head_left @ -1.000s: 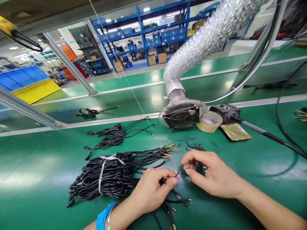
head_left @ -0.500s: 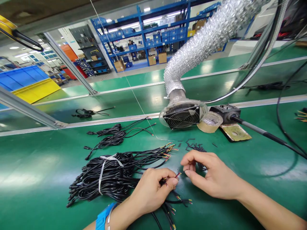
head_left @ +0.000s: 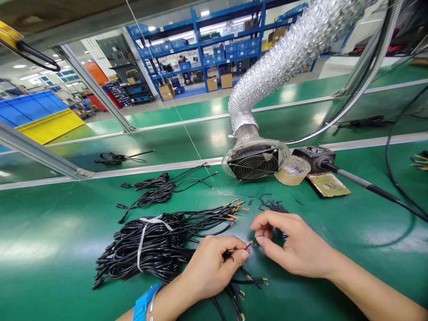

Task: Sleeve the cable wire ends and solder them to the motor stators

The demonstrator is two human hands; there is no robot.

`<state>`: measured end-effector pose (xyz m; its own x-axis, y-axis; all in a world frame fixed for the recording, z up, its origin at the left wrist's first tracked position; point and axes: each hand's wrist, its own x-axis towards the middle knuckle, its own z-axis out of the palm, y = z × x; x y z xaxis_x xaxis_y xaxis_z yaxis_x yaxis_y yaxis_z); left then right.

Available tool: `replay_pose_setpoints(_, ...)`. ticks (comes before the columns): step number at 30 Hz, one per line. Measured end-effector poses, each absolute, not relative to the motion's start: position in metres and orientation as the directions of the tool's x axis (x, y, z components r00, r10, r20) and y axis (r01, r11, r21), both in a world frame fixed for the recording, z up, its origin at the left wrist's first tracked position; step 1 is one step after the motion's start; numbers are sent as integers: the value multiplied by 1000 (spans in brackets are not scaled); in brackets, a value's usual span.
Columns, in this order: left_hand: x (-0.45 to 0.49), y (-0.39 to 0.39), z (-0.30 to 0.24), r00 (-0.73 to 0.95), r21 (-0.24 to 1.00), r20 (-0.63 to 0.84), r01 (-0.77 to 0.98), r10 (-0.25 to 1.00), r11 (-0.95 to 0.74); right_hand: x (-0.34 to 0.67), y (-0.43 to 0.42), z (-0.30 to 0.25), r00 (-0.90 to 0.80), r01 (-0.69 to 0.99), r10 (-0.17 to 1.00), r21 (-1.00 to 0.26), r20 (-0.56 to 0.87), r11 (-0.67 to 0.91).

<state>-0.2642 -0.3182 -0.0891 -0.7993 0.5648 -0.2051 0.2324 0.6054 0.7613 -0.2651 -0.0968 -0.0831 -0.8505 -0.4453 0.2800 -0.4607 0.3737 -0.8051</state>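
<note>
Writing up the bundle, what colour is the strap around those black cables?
The strap is whitish, seen best in the head view.

Locate the left hand (head_left: 217, 265) at lower centre, pinching thin wires (head_left: 248, 245) between thumb and forefinger. Locate the right hand (head_left: 292, 245), with fingers curled, just right of the wire tips. Note the strapped bundle of black cables (head_left: 157, 245) at lower left, short black tubes (head_left: 277, 207) beyond the right hand, and, right of centre, a fume extractor (head_left: 253, 164), a tape roll (head_left: 290, 175) and a soldering iron (head_left: 364, 182) in its stand (head_left: 312, 156).
</note>
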Motion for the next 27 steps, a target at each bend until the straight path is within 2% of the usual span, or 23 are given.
replay_pose_setpoints(9,-265,-317,-88,-807,819,-265,101,528,565,-267,-105,-90,-807,-459,-549,-818,220,347)
replay_pose_setpoints(12,-264,-318,-92,-815,809,-267,100,514,579,-277,-73,-73,-864,-414,-490,-715,115,563)
replay_pose_setpoints(15,-264,-319,-94,-818,802,-255,119,515,585,-285,-45,-62,-879,-342,-464,-535,-107,772)
replay_pose_setpoints(18,-265,-320,-91,-831,780,-204,182,518,599,-285,-40,-67,-853,-327,-454,-415,-257,849)
replay_pose_setpoints(23,-266,-319,-88,-829,747,-186,230,528,624,-279,-56,-78,-836,-421,-504,-335,-218,843)
replay_pose_setpoints(27,-264,-318,-90,-828,743,-182,238,530,626,-278,-58,-78,-840,-449,-516,-320,-167,834)
